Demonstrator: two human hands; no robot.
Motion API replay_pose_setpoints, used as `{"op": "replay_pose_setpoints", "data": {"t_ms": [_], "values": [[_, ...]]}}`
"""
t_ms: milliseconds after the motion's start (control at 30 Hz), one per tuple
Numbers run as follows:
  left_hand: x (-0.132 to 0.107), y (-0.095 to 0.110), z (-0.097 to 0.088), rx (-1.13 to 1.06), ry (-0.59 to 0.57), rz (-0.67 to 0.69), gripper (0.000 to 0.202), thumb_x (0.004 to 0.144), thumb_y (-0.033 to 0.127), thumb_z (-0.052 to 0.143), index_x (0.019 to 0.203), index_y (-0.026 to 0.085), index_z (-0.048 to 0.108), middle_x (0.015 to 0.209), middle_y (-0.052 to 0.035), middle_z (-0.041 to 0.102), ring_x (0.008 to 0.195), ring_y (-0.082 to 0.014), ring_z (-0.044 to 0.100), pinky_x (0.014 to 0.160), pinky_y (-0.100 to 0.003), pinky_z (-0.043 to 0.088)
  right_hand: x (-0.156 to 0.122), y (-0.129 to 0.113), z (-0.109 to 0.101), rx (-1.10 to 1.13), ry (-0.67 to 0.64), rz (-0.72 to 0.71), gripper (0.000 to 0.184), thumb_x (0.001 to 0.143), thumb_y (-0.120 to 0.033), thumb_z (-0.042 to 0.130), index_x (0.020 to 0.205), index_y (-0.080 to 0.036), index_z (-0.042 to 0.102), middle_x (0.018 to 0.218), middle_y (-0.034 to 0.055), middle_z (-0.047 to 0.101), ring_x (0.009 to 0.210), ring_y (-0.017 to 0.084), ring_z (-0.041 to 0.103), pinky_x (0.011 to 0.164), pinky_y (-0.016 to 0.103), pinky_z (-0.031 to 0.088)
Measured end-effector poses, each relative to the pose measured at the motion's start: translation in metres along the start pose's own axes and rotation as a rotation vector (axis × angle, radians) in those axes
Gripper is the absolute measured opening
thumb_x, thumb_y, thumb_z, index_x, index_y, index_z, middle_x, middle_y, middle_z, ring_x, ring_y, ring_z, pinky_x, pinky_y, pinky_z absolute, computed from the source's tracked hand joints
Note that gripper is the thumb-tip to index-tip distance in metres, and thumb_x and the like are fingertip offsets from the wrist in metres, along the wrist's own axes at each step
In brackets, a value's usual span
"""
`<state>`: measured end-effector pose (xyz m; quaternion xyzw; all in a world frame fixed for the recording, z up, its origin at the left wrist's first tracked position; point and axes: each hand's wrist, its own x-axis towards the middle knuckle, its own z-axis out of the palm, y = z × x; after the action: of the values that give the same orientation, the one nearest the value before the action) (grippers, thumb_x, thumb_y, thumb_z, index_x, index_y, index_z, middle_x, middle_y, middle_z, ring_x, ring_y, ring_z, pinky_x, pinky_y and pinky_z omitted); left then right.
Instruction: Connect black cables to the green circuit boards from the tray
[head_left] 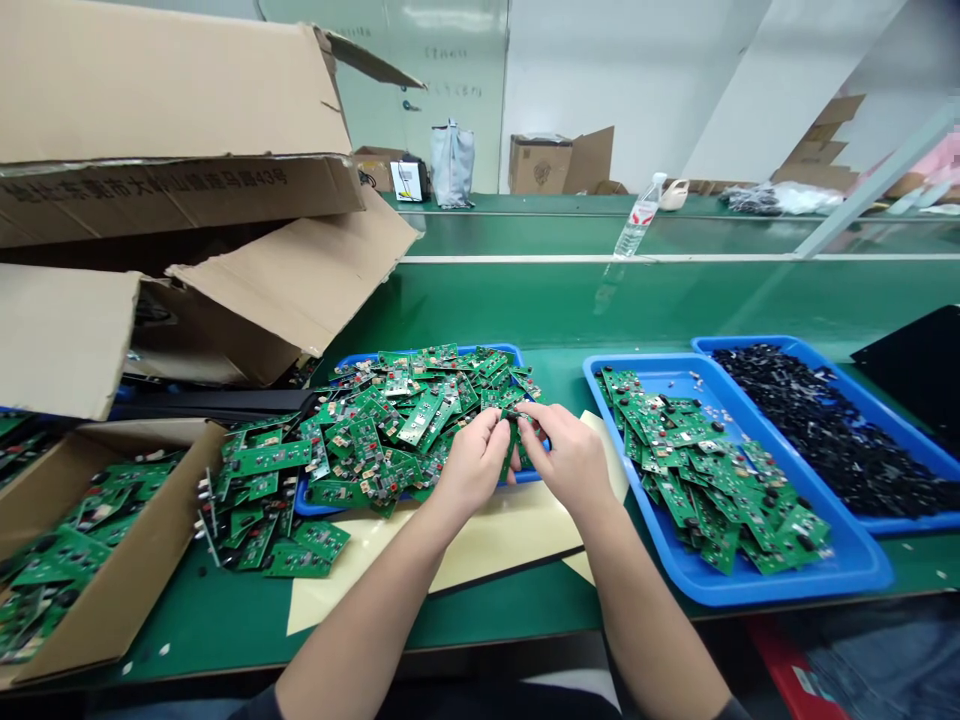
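Note:
Between my two hands, over the near right edge of a heaped blue tray (302,497), is a green circuit board (510,452). My left hand (474,455) is closed on the board from the left. The fingers of my right hand (568,452) pinch at its upper end, where a small dark part shows; I cannot make out its kind. Many loose circuit boards (420,410) fill the tray behind my hands and spill over its left side onto the bench. Yellow sheets (480,540) lie under my wrists.
To the right, one blue tray (675,575) holds more circuit boards, and another (911,520) holds small black parts (832,430). At the left stand a cardboard box (150,560) of boards and large open cartons (172,90). A water bottle (637,218) stands on the ledge behind.

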<state>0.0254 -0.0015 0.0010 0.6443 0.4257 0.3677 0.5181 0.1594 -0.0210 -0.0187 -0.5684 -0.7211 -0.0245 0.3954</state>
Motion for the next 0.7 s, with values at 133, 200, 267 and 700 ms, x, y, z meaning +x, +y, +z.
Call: {"op": "replay_pose_setpoints", "data": {"t_ms": [133,200,267,700], "values": [[0.0009,0.0007,-0.0013,0.002,-0.025,-0.013,0.022,0.087,0.029,0.039,0.068,0.020,0.037,0.051,0.0073,0.052,0.039,-0.0091,0.052,0.048,-0.021,0.041,0.0005,-0.0002,-0.0005,0.047,0.006,0.005,0.025,0.092,-0.026,0.042,0.099,-0.017,0.064,0.081,0.0073,0.067,0.066,0.017,0.060,0.063,0.029,0.046],[0.0012,0.0013,-0.0020,0.016,-0.024,-0.012,0.023,0.088,0.031,0.039,0.067,0.021,0.036,0.051,0.0073,0.051,0.039,-0.0092,0.051,0.048,-0.022,0.040,0.0005,-0.0004,-0.0001,0.078,0.006,0.008,0.026,0.091,-0.025,0.042,0.101,-0.018,0.064,0.082,0.0078,0.066,0.068,0.017,0.061,0.065,0.029,0.048],[0.0013,0.0014,-0.0024,0.045,-0.025,-0.003,0.024,0.088,0.032,0.038,0.067,0.021,0.037,0.050,0.0072,0.051,0.039,-0.0094,0.051,0.048,-0.022,0.040,0.0004,-0.0006,0.0005,0.102,0.008,0.012,0.026,0.091,-0.023,0.041,0.103,-0.018,0.064,0.086,0.0086,0.065,0.073,0.019,0.062,0.068,0.030,0.050],[-0.0034,0.0098,-0.0099,0.074,0.065,0.112,0.024,0.090,0.033,0.036,0.068,0.021,0.037,0.050,0.0072,0.048,0.041,-0.0095,0.049,0.047,-0.021,0.039,-0.0043,-0.0077,0.0069,0.042,-0.010,-0.122,0.070,0.084,-0.009,0.046,0.145,-0.030,0.019,0.154,0.0123,-0.012,0.134,0.038,0.030,0.100,0.061,0.035]]}}
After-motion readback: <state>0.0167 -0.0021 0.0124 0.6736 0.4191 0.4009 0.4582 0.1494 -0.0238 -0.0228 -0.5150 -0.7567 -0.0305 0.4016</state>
